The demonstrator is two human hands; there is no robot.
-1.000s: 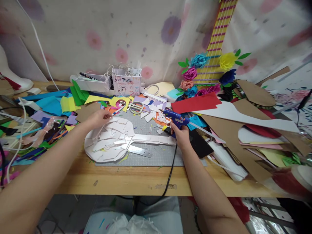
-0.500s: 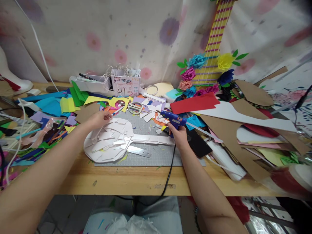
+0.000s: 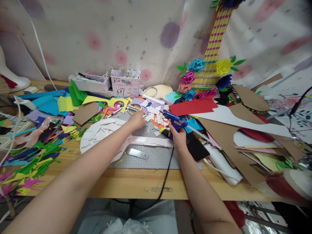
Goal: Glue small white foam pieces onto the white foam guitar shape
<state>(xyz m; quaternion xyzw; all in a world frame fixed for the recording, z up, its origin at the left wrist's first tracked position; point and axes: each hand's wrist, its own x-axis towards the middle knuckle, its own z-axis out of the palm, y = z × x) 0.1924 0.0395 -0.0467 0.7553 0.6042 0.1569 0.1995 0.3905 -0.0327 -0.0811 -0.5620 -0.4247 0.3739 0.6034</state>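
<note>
My right hand (image 3: pixel 178 134) is wrapped round the handle of a blue glue gun (image 3: pixel 174 119), whose nozzle points left over paper scraps. My left hand (image 3: pixel 136 120) reaches across the mat, fingers bent down by the scissors (image 3: pixel 133 108) and white paper scraps (image 3: pixel 154 109); what its fingertips hold, if anything, is hidden. Under my left forearm lies a white guitar-like shape (image 3: pixel 97 134) covered in layered paper pieces, its narrow neck (image 3: pixel 151 141) stretching right. A metal ruler (image 3: pixel 136 153) rests below the neck on the grey cutting mat (image 3: pixel 156 162). A blue-and-white pen (image 3: pixel 115 112) lies above the shape.
A black phone (image 3: pixel 197 146) lies right of my right hand. Coloured scraps (image 3: pixel 39 159) cover the left side. Cardboard and a red sheet (image 3: pixel 193 104) lie right. Behind stand a white box (image 3: pixel 125 85) and a flower-decorated yellow guitar neck (image 3: pixel 214 42). A black cable hangs over the table edge.
My left hand has moved right, from the top of the white shape to the scraps near the scissors. The pen it was touching now lies clear of it. My right hand still holds the glue gun.
</note>
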